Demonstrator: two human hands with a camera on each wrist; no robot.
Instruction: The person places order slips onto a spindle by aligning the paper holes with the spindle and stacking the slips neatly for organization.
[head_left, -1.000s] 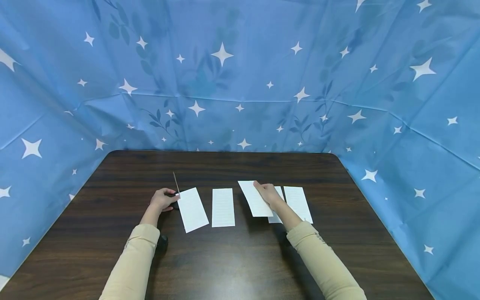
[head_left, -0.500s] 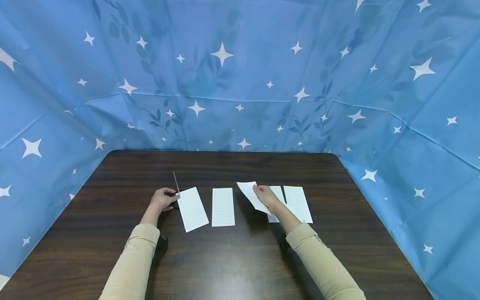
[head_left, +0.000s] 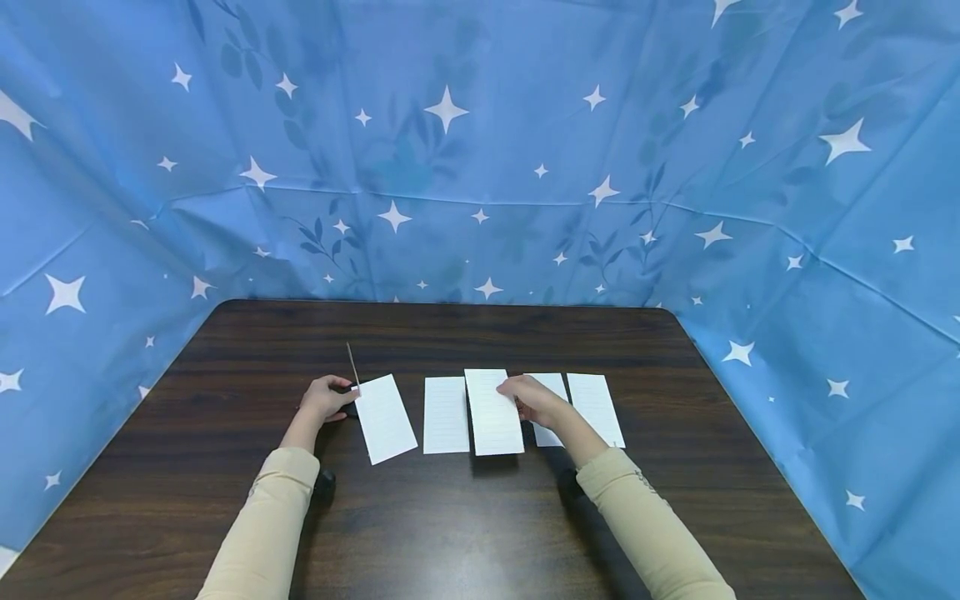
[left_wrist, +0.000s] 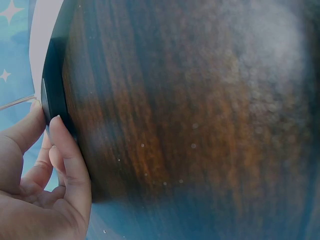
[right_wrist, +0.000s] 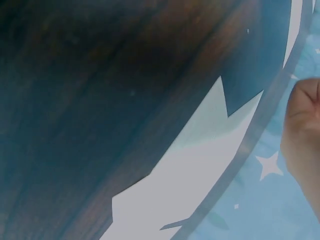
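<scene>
My left hand (head_left: 324, 398) pinches a flat black thing (left_wrist: 55, 90) with a white sheet (head_left: 386, 419) against it, the sheet lying slanted to the right of the fingers. A thin light strip (head_left: 352, 363) sticks up past the thumb; its kind is unclear. My right hand (head_left: 534, 402) pinches the right edge of a lined white paper sheet (head_left: 493, 413), raised a little above the table. That sheet's left edge meets or slightly overlaps another lined sheet (head_left: 446, 415). In the right wrist view, only part of the right hand (right_wrist: 304, 130) shows, its fingertips out of frame.
Two more lined sheets lie side by side at the right: one (head_left: 549, 385) partly behind my right hand, the other (head_left: 597, 408) beyond it. All lie on a dark wood-grain table (head_left: 465, 525). A blue star-patterned cloth (head_left: 480, 150) hangs behind the table's far edge.
The sheet in my right hand has swung from slanted to nearly straight and shifted left, to the middle sheet's edge. My left hand and its things have stayed put.
</scene>
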